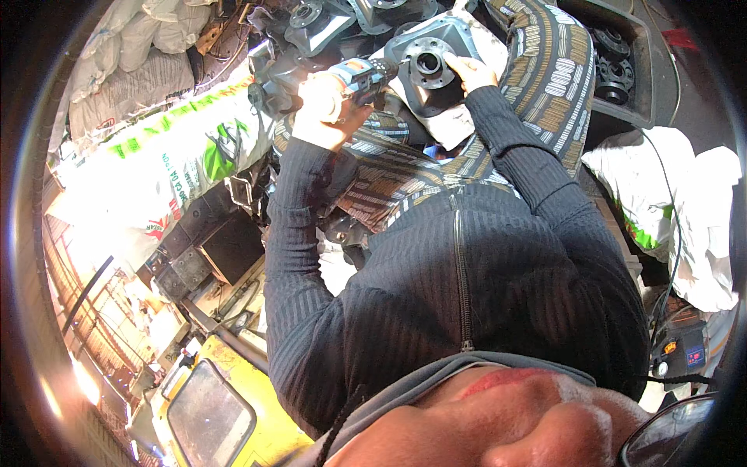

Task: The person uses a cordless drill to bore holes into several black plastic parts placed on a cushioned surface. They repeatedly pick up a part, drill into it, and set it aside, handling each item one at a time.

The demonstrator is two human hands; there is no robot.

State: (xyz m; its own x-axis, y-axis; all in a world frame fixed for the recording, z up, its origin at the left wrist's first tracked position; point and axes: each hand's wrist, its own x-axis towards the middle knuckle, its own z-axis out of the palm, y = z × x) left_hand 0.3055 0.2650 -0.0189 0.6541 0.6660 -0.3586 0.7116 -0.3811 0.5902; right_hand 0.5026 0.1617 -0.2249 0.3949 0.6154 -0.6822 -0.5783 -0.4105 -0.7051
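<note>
My left hand (pixel 331 113) is wrapped round a blue and black cordless drill (pixel 359 75), whose dark front end points right. That end is close to a dark metal part (pixel 432 92) with a round, bored flange on a square, tapering base. I cannot tell whether the two touch. The part rests at my lap between my knees, over a pale cloth or sheet (pixel 486 43). My right hand (pixel 472 74) grips the flange's right edge, thumb and fingers closed on it.
Similar metal parts (pixel 315 27) lie beyond my knees. A grey bin (pixel 650 58) of black round flanges (pixel 615 74) stands at the right. White sacks (pixel 650 179) lie right, more sacks (pixel 183 167) left. A hanging cable (pixel 675 210) runs along the right. A yellow machine (pixel 261 412) stands lower left.
</note>
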